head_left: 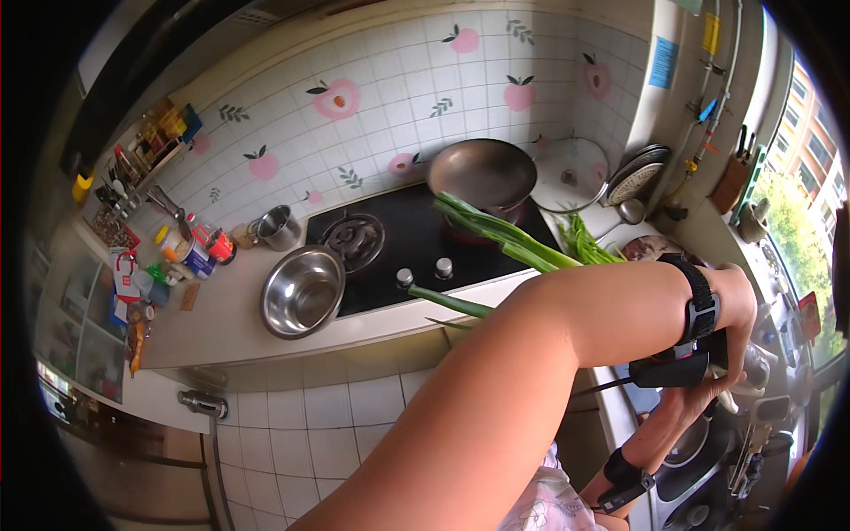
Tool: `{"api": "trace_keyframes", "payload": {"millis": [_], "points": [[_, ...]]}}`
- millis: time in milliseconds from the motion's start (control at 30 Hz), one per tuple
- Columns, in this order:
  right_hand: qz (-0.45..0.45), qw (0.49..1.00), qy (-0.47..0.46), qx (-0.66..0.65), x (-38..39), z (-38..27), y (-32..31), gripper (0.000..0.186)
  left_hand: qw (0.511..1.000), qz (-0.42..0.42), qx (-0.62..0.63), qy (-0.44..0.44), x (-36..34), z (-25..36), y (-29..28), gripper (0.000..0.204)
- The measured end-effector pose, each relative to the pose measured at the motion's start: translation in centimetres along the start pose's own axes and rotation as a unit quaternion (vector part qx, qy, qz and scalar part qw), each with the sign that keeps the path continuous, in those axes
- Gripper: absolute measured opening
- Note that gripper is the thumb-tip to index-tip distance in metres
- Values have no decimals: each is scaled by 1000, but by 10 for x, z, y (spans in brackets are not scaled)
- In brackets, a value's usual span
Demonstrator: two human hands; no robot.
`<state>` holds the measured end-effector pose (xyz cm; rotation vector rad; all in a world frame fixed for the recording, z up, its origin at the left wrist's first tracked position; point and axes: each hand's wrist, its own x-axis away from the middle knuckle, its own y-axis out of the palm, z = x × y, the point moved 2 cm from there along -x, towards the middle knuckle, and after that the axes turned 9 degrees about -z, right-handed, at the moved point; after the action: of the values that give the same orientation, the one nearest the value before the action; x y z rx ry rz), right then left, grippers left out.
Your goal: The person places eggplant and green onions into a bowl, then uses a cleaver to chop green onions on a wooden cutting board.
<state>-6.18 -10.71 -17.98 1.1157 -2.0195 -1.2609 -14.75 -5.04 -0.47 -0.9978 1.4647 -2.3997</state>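
"What's on the black stove?"
"A wok; long green stalks show just in front of it."
"And the hands?"
"Left hand and right hand, close together; how open, or holding what, I can't tell."

Our left arm: rises rightward from lower edge, bends at elbow, forearm nearly level. Left wrist bent; left hand drops beyond it, fingers directed downward. Our right forearm, lower, slants up and right; right hand just below left hand. Fingers of both partly hidden; we cannot tell grip of either.
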Motion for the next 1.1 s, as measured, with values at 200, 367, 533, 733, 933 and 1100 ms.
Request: {"api": "trace_keyframes", "payload": {"millis": [200, 367, 533, 733, 933, 1100], "points": [[-75, 986, 115, -91, 86, 44, 16, 88, 1000, 24, 15, -10, 77, -21, 48, 59], [-73, 985, 123, -101, 158, 63, 31, 90, 999, -44, 12, -9, 118, -27, 81, 69], [-48, 990, 114, -64, 201, 68, 37, 86, 996, -87, 35, -9, 136, -25, 109, 75], [-73, 980, 170, -66, 239, 86, 67, 78, 996, 13, 85, -16, 190, -46, 124, 73], [-159, 942, 263, -135, 293, 146, 109, 81, 976, 78, 27, -202, 282, -75, 147, 89], [-212, 883, 383, -172, 365, 212, 140, 79, 943, 76, 79, -315, 378, -110, 179, 85]]}}
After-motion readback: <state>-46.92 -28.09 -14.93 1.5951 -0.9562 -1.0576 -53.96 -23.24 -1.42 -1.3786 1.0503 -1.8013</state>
